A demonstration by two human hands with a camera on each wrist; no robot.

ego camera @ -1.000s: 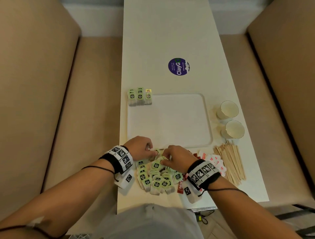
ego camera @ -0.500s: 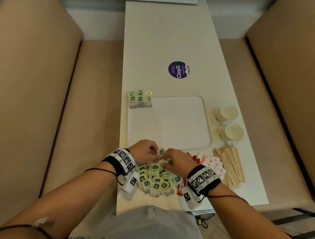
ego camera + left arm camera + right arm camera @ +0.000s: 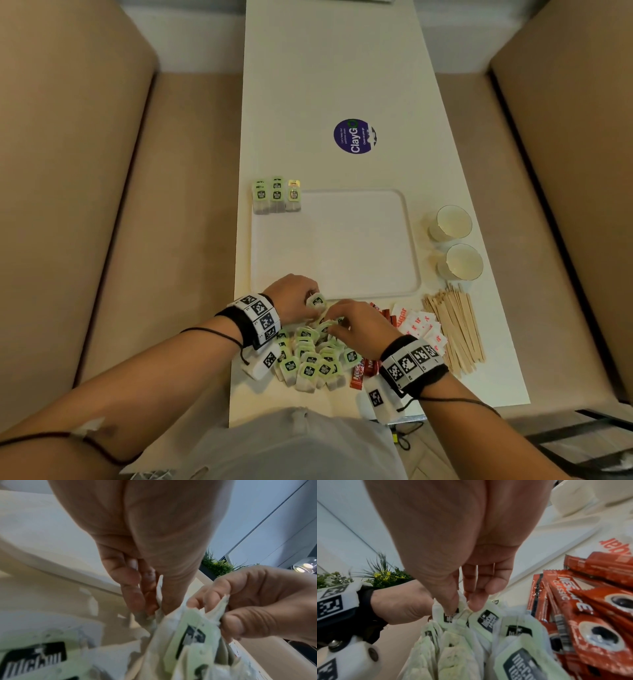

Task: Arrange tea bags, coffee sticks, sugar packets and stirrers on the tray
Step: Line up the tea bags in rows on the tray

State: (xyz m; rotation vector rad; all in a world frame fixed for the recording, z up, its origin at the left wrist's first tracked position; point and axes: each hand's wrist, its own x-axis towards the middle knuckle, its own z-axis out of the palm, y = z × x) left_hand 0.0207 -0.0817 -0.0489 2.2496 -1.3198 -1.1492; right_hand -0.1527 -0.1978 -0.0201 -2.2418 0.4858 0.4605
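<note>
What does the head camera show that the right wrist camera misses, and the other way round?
Only the head view shows the white tray with a few tea bags in its far left corner, two paper cups and the wooden stirrers. Only the right wrist view shows the printing on the red coffee sticks close up, some green plants, and the right hand's fingertips pinching a tea bag. Both show the loose tea bag pile and the left hand.

Both forearms reach forward with wrists banded, left hand (image 3: 295, 297) curled with thumb and fingers pinching a tea bag (image 3: 317, 302), right hand (image 3: 356, 327) bent down, thumb and fingertips pinching another.
</note>
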